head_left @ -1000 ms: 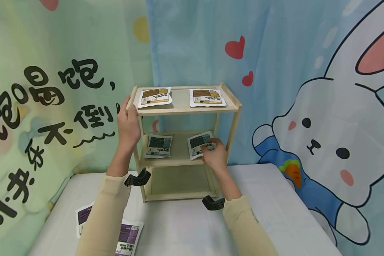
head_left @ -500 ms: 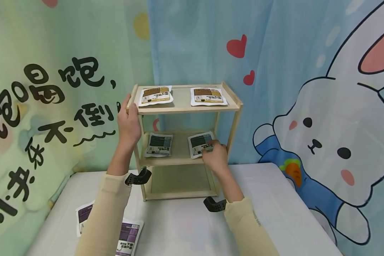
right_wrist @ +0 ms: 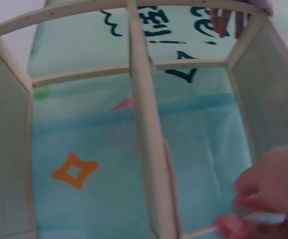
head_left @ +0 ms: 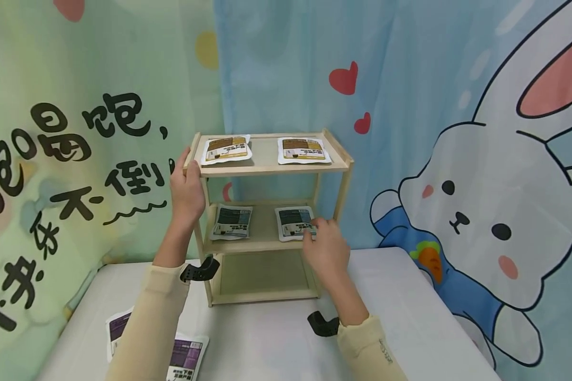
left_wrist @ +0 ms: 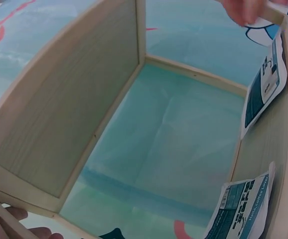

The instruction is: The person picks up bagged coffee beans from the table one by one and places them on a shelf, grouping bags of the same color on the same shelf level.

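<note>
A three-tier wooden shelf rack (head_left: 271,171) stands on the white table. My left hand (head_left: 188,193) grips the left end of its top tier; those fingers (left_wrist: 42,232) show at the frame in the left wrist view. On the middle tier lie two teal-and-white packets, a left packet (head_left: 232,222) and a right packet (head_left: 292,221). My right hand (head_left: 329,248) is at the right packet's right edge, fingers loosely bent and overlapping its corner in the head view. Blurred in the right wrist view, the right hand (right_wrist: 271,191) is beside the middle tier's board.
Two brown-and-white packets, one at left (head_left: 226,149) and one at right (head_left: 303,151), lie on the top tier. Purple packets (head_left: 187,357) rest on the table (head_left: 267,338), partly behind the left sleeve. Printed curtains (head_left: 276,63) hang behind the rack.
The right packet on the middle tier has turned straighter. My right hand has shifted slightly right, away from it. The left hand keeps its grip; the head view has tilted a little.
</note>
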Action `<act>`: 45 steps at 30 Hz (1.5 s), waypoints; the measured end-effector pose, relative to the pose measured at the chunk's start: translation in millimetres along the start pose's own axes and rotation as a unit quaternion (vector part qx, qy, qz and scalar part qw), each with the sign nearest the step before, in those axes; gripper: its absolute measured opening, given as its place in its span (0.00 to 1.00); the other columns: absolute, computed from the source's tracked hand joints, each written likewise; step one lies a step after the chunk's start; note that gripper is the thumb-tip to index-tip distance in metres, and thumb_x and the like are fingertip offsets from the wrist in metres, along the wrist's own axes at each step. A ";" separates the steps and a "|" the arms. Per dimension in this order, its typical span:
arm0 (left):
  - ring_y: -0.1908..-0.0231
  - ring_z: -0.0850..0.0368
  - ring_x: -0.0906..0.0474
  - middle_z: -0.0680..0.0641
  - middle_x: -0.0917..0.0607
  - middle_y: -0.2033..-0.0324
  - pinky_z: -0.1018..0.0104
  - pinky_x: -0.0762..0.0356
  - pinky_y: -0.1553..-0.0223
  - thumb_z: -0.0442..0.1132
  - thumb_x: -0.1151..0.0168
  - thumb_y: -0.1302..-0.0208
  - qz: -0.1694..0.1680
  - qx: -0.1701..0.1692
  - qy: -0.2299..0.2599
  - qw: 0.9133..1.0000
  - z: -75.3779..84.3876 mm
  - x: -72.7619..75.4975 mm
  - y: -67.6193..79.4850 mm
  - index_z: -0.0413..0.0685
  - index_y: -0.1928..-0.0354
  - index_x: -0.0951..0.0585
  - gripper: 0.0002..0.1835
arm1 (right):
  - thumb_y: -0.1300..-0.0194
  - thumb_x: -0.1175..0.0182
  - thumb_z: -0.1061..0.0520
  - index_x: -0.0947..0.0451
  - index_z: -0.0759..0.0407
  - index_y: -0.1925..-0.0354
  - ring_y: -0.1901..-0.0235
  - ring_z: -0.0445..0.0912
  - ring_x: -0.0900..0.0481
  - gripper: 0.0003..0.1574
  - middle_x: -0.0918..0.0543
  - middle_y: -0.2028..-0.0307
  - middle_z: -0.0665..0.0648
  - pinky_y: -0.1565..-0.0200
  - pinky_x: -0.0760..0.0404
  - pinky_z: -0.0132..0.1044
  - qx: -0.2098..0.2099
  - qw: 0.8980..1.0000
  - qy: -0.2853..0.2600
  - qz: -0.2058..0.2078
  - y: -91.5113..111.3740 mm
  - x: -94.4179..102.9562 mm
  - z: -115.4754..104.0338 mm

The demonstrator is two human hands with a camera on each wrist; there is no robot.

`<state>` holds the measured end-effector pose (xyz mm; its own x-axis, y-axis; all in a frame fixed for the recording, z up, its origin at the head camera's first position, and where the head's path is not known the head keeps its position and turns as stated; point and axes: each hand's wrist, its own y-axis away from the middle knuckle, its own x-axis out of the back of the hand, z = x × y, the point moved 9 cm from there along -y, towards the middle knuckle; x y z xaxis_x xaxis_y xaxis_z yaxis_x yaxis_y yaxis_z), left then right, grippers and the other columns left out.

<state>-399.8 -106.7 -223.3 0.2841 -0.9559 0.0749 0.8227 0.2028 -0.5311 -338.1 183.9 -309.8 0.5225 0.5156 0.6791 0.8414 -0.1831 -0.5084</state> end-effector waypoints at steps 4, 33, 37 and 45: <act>0.34 0.50 0.38 0.37 0.35 0.32 0.53 0.37 0.39 0.45 0.63 0.27 -0.002 -0.002 -0.006 1.000 -3.3 -0.9 2.7 0.46 0.26 0.40 0.29 | 0.32 0.44 0.62 0.17 0.65 0.60 0.80 0.50 0.22 0.09 0.16 0.73 0.59 0.79 0.25 0.44 0.122 0.982 -0.065 0.129 8.3 42.2 -21.4; 0.32 0.49 0.42 0.38 0.38 0.31 0.52 0.42 0.36 0.47 0.62 0.25 -0.007 -0.005 -0.015 1.000 -2.7 3.5 3.1 0.43 0.26 0.42 0.30 | 0.25 0.53 0.53 0.38 0.61 0.29 0.34 0.48 0.37 0.30 0.36 0.32 0.62 0.39 0.33 0.45 -0.003 0.925 -0.375 0.060 -98.0 64.8 -5.0; 0.31 0.47 0.44 0.37 0.40 0.30 0.49 0.44 0.35 0.53 0.62 0.24 -0.027 -0.016 -0.026 0.999 -5.8 4.6 12.8 0.44 0.24 0.47 0.33 | 0.22 0.60 0.51 0.40 0.58 0.28 0.34 0.49 0.38 0.30 0.38 0.31 0.63 0.37 0.36 0.43 -0.020 0.917 -0.395 0.040 -95.1 59.9 -1.3; 0.32 0.42 0.42 0.35 0.36 0.33 0.45 0.46 0.35 0.46 0.62 0.22 -0.048 -0.014 -0.011 0.999 -21.7 35.9 47.0 0.40 0.26 0.44 0.29 | 0.22 0.61 0.51 0.41 0.58 0.28 0.34 0.50 0.38 0.30 0.40 0.31 0.63 0.36 0.37 0.43 -0.016 0.907 -0.418 0.039 -97.1 57.8 -3.7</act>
<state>-361.6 -136.0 -264.0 0.2165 -0.9654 0.1451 0.8328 0.1051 -0.5435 -389.2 228.4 -219.3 0.3052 0.9523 -0.0046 0.8165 -0.2642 -0.5134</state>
